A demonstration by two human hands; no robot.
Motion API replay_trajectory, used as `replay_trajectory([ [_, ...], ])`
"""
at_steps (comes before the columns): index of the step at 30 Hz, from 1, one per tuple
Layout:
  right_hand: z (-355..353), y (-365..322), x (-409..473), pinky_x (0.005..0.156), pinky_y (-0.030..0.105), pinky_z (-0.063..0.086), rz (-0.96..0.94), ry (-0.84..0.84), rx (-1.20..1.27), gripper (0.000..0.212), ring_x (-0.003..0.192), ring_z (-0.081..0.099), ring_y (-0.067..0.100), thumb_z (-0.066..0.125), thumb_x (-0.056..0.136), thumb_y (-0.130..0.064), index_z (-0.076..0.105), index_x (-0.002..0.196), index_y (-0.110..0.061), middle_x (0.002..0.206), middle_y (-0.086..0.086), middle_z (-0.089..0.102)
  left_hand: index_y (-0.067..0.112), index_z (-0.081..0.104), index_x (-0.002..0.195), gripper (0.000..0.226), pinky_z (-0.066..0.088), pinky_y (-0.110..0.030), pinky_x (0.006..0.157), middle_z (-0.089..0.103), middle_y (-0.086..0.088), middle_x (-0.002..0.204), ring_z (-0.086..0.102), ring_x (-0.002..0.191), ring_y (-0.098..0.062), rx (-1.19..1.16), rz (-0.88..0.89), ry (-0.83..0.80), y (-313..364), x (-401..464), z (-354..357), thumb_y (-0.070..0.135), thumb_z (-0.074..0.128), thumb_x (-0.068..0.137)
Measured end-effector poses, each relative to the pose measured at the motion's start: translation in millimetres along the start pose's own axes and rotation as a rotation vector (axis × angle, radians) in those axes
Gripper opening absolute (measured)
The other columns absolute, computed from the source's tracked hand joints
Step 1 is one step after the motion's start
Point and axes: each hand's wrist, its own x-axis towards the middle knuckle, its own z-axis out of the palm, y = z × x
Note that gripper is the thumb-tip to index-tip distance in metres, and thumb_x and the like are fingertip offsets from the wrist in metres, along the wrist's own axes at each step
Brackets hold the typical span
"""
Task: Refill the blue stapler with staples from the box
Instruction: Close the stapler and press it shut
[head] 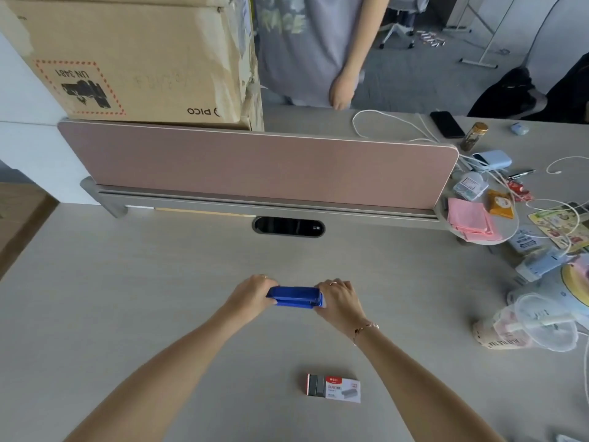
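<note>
Left hand and right hand each grip an end of the closed blue stapler; risk: the lid springs open abruptly, pinching fingers, while the staple box sits untouched.

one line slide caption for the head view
Both hands grip a closed blue plastic stapler; the opened staple box waits nearer.

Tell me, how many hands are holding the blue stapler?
2. The left hand grips the left end of the blue stapler, and the right hand grips its right end. The staple box lies untouched on the desk, nearer the person.
</note>
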Motion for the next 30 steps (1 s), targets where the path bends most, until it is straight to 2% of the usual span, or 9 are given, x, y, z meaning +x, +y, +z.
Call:
replay_trajectory([
  [4, -13, 16, 36, 0.087, 0.033, 0.035, -0.005, -0.001, -0.009, 0.029, 0.094, 0.053, 0.024, 0.065, 0.077, -0.020, 0.058, 0.104, -0.014, 0.096, 0.006, 0.066, 0.012, 0.061, 0.072, 0.008, 0.040, -0.032, 0.055, 0.062, -0.010, 0.072, 0.057, 0.065, -0.027, 0.014, 0.000, 0.022, 2, 38, -13, 0.008, 0.067, 0.075],
  [9, -18, 36, 76, 0.088, 0.033, 0.034, 0.003, -0.006, -0.008, 0.028, 0.095, 0.052, 0.024, 0.063, 0.079, -0.020, 0.057, 0.106, -0.013, 0.097, 0.006, 0.066, 0.013, 0.060, 0.071, 0.011, 0.046, -0.036, 0.057, 0.060, -0.008, 0.070, 0.056, 0.064, -0.026, 0.012, 0.008, 0.016, -3, 83, -20, 0.009, 0.069, 0.075],
  [13, -15, 49, 105, 0.087, 0.033, 0.033, 0.019, -0.011, -0.009, 0.027, 0.095, 0.051, 0.025, 0.064, 0.079, -0.020, 0.058, 0.105, -0.012, 0.097, 0.007, 0.065, 0.013, 0.056, 0.068, 0.016, 0.037, -0.032, 0.052, 0.055, -0.006, 0.065, 0.053, 0.060, -0.026, -0.003, -0.012, 0.014, -11, 116, -19, 0.008, 0.069, 0.076],
  [19, -5, 62, 137, 0.084, 0.034, 0.034, 0.028, -0.015, -0.026, 0.024, 0.095, 0.050, 0.027, 0.064, 0.078, -0.018, 0.058, 0.100, -0.012, 0.095, 0.008, 0.064, 0.007, 0.062, 0.084, 0.006, 0.047, -0.036, 0.064, 0.059, -0.010, 0.084, 0.058, 0.073, -0.027, 0.004, -0.017, 0.008, -25, 151, -11, 0.007, 0.066, 0.079],
  [22, 1, 67, 144, 0.085, 0.034, 0.034, 0.035, -0.006, -0.019, 0.023, 0.095, 0.050, 0.028, 0.064, 0.077, -0.017, 0.059, 0.098, -0.011, 0.096, 0.008, 0.064, 0.007, 0.063, 0.097, 0.015, 0.046, -0.035, 0.068, 0.060, -0.011, 0.090, 0.059, 0.081, -0.029, -0.006, -0.020, 0.001, -32, 160, -3, 0.005, 0.064, 0.082],
  [26, 8, 69, 144, 0.084, 0.035, 0.034, 0.093, 0.016, 0.003, 0.018, 0.095, 0.051, 0.029, 0.063, 0.080, -0.014, 0.059, 0.097, -0.009, 0.095, 0.010, 0.064, 0.005, 0.057, 0.116, 0.031, 0.049, -0.041, 0.080, 0.059, -0.015, 0.103, 0.059, 0.092, -0.033, 0.010, -0.018, 0.007, -32, 163, 5, 0.003, 0.060, 0.085],
  [30, 9, 65, 139, 0.083, 0.034, 0.036, 0.132, 0.044, 0.029, 0.020, 0.095, 0.051, 0.029, 0.063, 0.081, -0.010, 0.058, 0.099, -0.009, 0.096, 0.009, 0.064, 0.006, 0.054, 0.120, 0.036, 0.050, -0.040, 0.080, 0.060, -0.014, 0.107, 0.061, 0.093, -0.031, 0.008, -0.025, 0.051, -30, 158, 5, 0.004, 0.062, 0.084],
])
